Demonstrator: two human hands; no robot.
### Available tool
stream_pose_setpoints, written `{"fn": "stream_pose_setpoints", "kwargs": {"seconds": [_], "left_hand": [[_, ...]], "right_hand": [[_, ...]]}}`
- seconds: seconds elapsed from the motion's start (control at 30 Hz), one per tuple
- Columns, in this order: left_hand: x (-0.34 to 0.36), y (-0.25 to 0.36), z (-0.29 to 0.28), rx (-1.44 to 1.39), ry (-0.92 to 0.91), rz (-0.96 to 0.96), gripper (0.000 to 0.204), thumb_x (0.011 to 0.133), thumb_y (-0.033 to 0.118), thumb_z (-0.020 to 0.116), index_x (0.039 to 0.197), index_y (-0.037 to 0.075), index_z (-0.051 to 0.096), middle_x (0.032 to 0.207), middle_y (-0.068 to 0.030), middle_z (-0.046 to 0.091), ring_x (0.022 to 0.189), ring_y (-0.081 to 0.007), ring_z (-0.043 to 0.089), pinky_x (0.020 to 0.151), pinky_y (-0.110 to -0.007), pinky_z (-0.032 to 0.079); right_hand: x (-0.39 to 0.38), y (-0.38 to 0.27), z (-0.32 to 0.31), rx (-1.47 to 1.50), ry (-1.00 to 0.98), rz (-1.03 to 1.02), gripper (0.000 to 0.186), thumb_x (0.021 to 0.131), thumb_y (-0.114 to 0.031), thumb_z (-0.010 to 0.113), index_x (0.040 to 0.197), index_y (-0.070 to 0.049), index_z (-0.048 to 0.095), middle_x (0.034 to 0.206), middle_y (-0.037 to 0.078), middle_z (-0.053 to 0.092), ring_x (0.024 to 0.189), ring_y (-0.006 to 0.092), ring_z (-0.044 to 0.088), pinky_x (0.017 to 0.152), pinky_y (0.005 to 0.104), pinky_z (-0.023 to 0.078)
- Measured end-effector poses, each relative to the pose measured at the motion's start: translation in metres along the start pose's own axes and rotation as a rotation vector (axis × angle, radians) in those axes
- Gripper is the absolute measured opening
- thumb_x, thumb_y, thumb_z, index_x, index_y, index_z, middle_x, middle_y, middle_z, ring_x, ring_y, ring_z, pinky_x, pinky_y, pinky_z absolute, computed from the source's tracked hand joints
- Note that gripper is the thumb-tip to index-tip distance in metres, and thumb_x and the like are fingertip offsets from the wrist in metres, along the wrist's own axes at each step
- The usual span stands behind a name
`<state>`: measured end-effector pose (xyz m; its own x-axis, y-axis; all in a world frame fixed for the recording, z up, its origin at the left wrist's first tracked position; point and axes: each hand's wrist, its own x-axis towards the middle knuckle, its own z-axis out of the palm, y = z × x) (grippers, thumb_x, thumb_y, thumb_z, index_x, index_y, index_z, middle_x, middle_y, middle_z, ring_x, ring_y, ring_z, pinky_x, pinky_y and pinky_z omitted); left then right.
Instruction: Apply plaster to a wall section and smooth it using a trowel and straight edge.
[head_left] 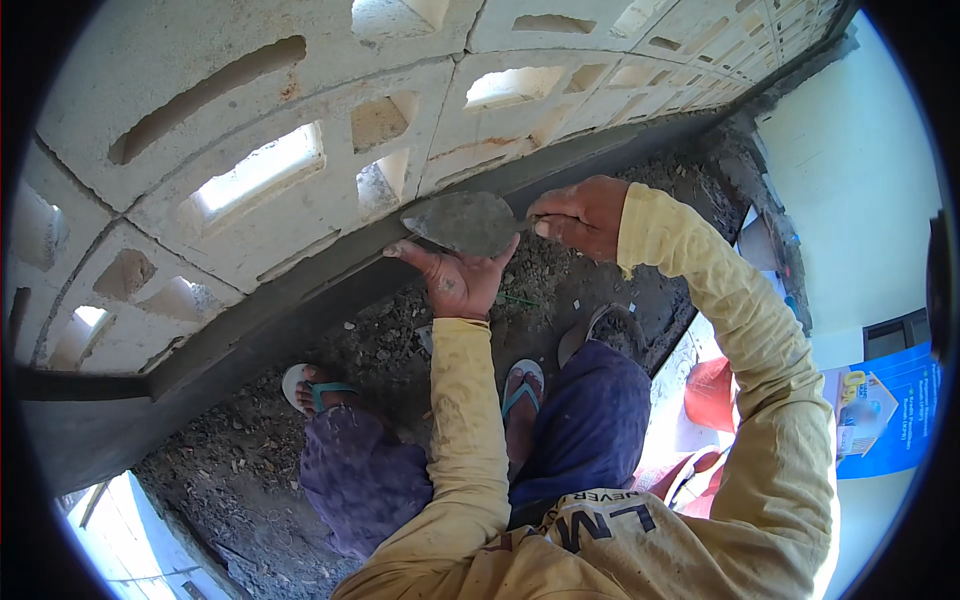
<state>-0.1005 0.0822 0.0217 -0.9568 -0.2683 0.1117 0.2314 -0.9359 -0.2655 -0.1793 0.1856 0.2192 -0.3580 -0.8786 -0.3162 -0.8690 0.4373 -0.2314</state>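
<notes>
Yellow cloth covers both my arms; the long-sleeved shirt (600, 520) bears dark lettering and is soiled along the sleeves. Purple trousers (590, 420), likewise dirt-marked, cover my legs. My right hand (585, 218) is closed round the handle end of a pointed mason's trowel (462, 222), thumb and forefinger pinching close to the blade; most of the handle is hidden in the fist. My left hand (462, 285) is palm up at the blade's near edge, thumb and outermost finger spread wide; the remaining fingers are hidden behind the blade, and whether they press on it I cannot tell. The trowel's grey, leaf-shaped blade overlaps a smooth grey mortar ledge (290, 290); contact cannot be confirmed. White flip-flops (522, 378) with teal straps are on my feet, upon dark, debris-strewn soil (390, 340). Above the ledge rise pale perforated breeze blocks (330, 60), light showing through several openings. Off to the right: a red bucket (708, 393), a blue banner (890, 410) and a pale wall (850, 200).
</notes>
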Motion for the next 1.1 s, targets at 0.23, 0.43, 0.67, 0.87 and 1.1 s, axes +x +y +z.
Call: {"fn": "stream_pose_setpoints", "kwargs": {"seconds": [0.23, 0.43, 0.67, 0.87, 1.1], "left_hand": [[-0.001, 0.001, 0.005, 0.032, 0.183, -0.012, 0.098, 0.053, 0.08, 0.054, 0.128, 0.017, 0.046, 0.13, -0.0037, 0.049, 0.125, -0.0258, 0.038, 0.103, -0.057, 0.021], [0.0, 0.001, 0.004, 0.092, 0.088, -0.036, 0.098, 0.055, 0.08, 0.053, 0.13, 0.017, 0.044, 0.126, -0.0067, 0.053, 0.124, -0.0277, 0.039, 0.104, -0.058, 0.019], [-0.001, -0.001, 0.01, 0.107, 0.071, 0.003, 0.098, 0.056, 0.08, 0.054, 0.131, 0.018, 0.044, 0.132, -0.0071, 0.047, 0.125, -0.0285, 0.039, 0.102, -0.058, 0.023], [-0.002, 0.003, -0.002, -0.04, 0.011, -0.077, 0.096, 0.061, 0.079, 0.049, 0.123, 0.007, 0.051, 0.129, -0.0109, 0.05, 0.127, -0.0289, 0.035, 0.104, -0.055, 0.021], [0.002, 0.0, -0.003, 0.093, -0.013, -0.115, 0.107, 0.057, 0.082, 0.048, 0.121, -0.004, 0.05, 0.133, -0.017, 0.045, 0.132, -0.0282, 0.029, 0.107, -0.053, 0.016]], "right_hand": [[0.023, 0.026, -0.013, 0.079, -0.225, 0.221, 0.031, 0.09, -0.029, 0.05, 0.107, -0.004, 0.059, 0.073, 0.012, 0.063, 0.068, 0.0228, 0.062, 0.063, 0.0357, 0.048], [-0.004, 0.037, -0.029, 0.136, -0.27, 0.199, 0.03, 0.091, -0.029, 0.05, 0.108, -0.007, 0.061, 0.067, 0.005, 0.06, 0.062, 0.0158, 0.058, 0.059, 0.0312, 0.047], [0.014, -0.002, -0.018, 0.081, -0.112, 0.151, 0.029, 0.088, -0.032, 0.049, 0.097, -0.009, 0.063, 0.084, 0.014, 0.064, 0.079, 0.0303, 0.062, 0.07, 0.0386, 0.047], [0.024, 0.025, -0.021, -0.001, -0.115, 0.115, 0.03, 0.091, -0.031, 0.047, 0.101, -0.007, 0.061, 0.065, 0.011, 0.06, 0.061, 0.0265, 0.059, 0.06, 0.0376, 0.047], [-0.018, 0.127, -0.032, 0.197, -0.153, 0.455, 0.034, 0.089, -0.036, 0.051, 0.11, -0.011, 0.061, 0.063, 0.002, 0.058, 0.051, 0.0115, 0.051, 0.05, 0.0289, 0.043]]}}
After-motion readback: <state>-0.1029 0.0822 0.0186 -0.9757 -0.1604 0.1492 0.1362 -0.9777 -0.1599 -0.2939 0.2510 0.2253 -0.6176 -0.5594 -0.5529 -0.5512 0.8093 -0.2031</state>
